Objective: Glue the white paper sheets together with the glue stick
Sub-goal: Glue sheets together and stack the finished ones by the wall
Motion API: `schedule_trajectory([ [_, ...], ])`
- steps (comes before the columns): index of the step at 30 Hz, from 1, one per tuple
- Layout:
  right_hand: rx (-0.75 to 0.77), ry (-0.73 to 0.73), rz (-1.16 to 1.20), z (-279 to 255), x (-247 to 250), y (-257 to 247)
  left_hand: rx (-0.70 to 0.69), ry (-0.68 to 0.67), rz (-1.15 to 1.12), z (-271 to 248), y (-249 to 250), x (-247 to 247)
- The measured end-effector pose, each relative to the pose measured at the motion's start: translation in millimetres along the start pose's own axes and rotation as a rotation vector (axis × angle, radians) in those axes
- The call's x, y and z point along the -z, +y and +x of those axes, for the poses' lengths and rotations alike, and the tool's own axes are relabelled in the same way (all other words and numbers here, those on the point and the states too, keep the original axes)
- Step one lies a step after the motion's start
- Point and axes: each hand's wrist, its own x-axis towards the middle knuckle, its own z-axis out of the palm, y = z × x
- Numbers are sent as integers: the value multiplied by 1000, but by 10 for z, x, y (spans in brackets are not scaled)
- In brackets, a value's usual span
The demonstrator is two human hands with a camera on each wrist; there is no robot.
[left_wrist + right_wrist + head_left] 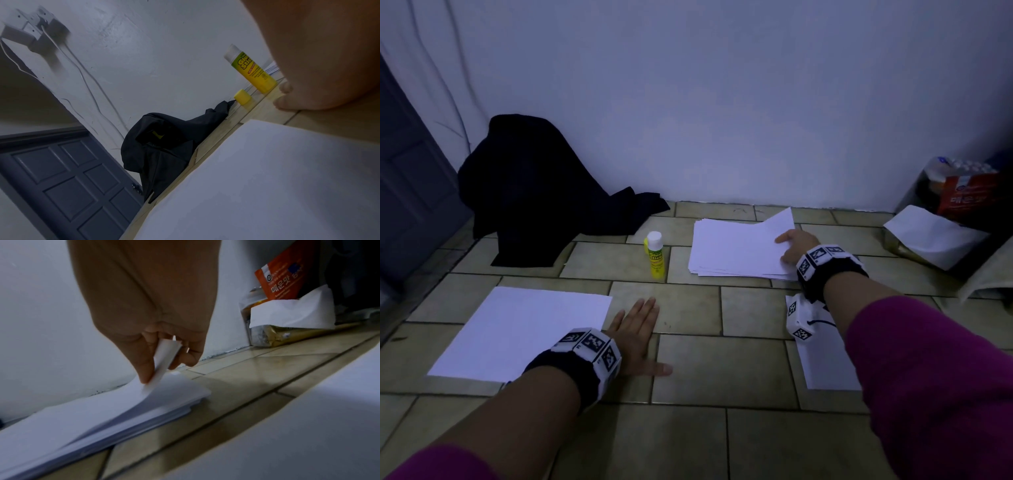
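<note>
1 glue stick (pixel 655 255) upright, uncapped end up.

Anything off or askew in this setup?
Glue stick stands uncapped between the two paper areas, its yellow cap loose on the floor beside it. The paper stack is fanned unevenly where the right hand pinches a sheet's corner.

dim white wall (pixel 722 102), beige tiled floor (pixel 705 438), grey panelled door (pixel 68 178)
</note>
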Motion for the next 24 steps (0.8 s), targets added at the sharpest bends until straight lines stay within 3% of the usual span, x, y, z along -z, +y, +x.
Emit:
schedule_trajectory([
  [11,-25,-56,-190,87,-76,98,-31,-6,-9,-17,-13,5],
  [15,38,-112,-116,88,-35,212,-25,-6,-21,-18,-8,0],
  [24,-120,-74,111,31,91,107,-20,-1,-13,-24,-9,-3],
])
